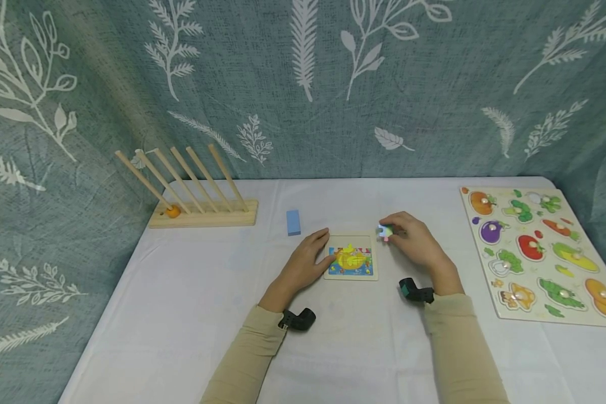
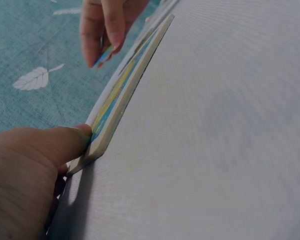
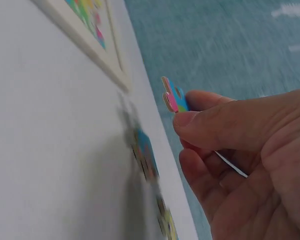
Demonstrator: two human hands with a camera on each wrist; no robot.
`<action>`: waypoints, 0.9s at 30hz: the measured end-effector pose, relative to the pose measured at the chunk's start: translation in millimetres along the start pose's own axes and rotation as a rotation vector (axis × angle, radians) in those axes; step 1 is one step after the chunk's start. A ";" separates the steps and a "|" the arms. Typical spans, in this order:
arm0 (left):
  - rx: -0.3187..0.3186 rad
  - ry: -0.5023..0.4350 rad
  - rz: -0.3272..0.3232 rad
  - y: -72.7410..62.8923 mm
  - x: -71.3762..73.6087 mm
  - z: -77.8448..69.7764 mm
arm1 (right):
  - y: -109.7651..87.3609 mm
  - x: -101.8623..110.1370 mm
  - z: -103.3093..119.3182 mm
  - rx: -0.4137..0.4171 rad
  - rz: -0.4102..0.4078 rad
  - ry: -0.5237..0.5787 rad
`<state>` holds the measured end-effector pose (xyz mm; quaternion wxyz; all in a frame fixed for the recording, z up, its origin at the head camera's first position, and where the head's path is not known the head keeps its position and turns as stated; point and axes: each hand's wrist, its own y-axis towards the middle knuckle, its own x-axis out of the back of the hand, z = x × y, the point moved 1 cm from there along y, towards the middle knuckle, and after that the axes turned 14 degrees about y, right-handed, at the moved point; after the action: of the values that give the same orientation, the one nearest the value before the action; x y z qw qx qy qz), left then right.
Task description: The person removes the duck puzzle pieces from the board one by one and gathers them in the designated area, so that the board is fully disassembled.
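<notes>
A small wooden jigsaw board (image 1: 351, 231) lies flat on the white cloth, its lower part filled with a yellow and blue picture and its upper part bare wood. My left hand (image 1: 303, 262) holds it by the left side, thumb (image 2: 72, 142) over the frame and fingers along the edge. Just right of the board, my right hand (image 1: 416, 238) pinches a blue, green and pink jigsaw piece (image 3: 176, 97) between thumb and fingertips, raised above the table. Beneath that hand, more jigsaw pieces (image 3: 146, 155) show in the right wrist view; the hand hides them from the head view.
A blue block (image 1: 293, 223) lies behind my left hand. At the back left stands a wooden rack (image 1: 207, 219) of upright pegs with an orange bead (image 1: 173, 211) on it. A vegetable puzzle board (image 1: 530, 269) covers the right side. A patterned curtain (image 1: 333, 140) hangs behind.
</notes>
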<state>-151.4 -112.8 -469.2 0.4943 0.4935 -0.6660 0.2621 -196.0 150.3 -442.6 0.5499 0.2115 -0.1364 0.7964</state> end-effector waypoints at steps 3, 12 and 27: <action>0.001 0.001 -0.001 0.0 -0.1 -0.2 | -3.3 10.9 -6.5 -0.007 -0.041 0.002; 0.000 0.004 -0.008 -0.3 -0.8 0.0 | -18.1 39.8 -24.9 -0.065 -0.128 0.004; 0.000 0.004 -0.007 -0.4 -1.2 0.7 | -35.5 64.3 -40.7 -0.146 -0.178 -0.069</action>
<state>-151.3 -113.1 -470.5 0.4964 0.4952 -0.6634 0.2612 -190.2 234.0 -447.4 0.6273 0.2091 -0.1937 0.7248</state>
